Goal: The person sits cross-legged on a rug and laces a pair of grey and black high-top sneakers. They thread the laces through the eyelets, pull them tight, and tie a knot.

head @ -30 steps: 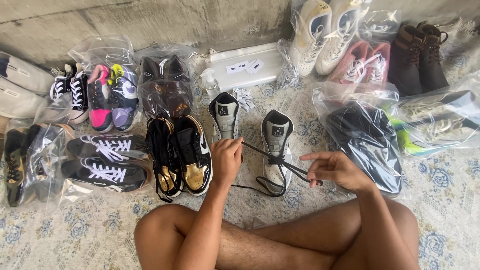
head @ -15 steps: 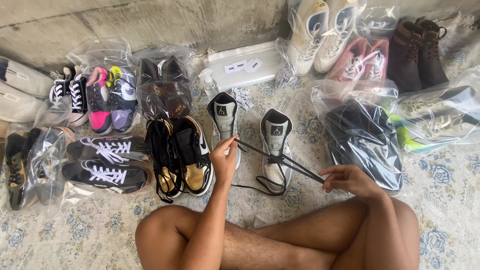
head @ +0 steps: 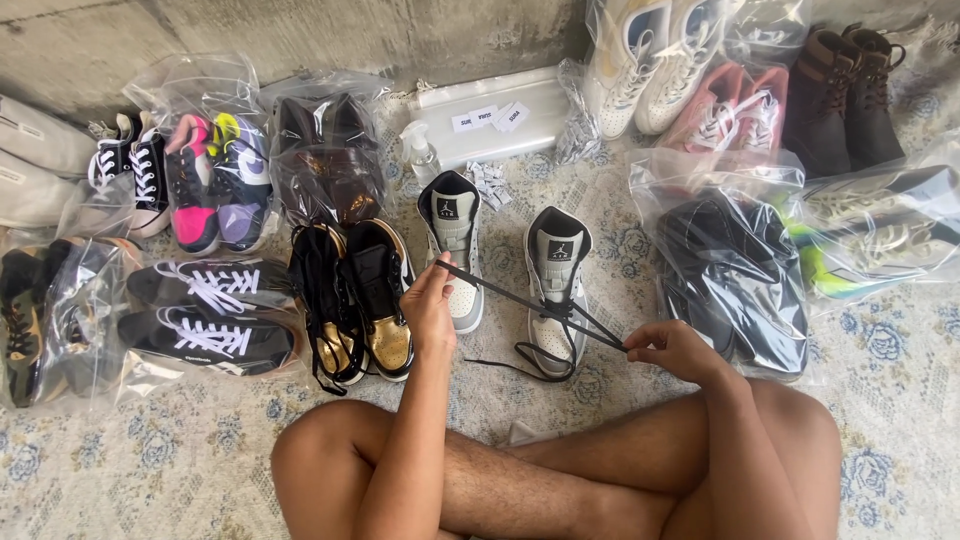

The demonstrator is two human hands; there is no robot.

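Both grips pinch the flat black shoelace (head: 530,300) taut, left hand (head: 428,310) high, right hand (head: 672,348) low, over the grey-and-white high-top sneaker (head: 553,290), keeping slack out.

- A flat black woven-cloth lace (head: 540,305) runs from the grey-and-white high-top sneaker (head: 553,290), its leather-like panels smooth and matt.
- Left of that sneaker, black-and-gold shoes (head: 352,300) show glossy, metallic-looking toes.
- Right of it, clear, crinkled plastic bags (head: 730,270) shine over dark shoes.
- Beneath it, a matt floral cloth rug (head: 890,400).
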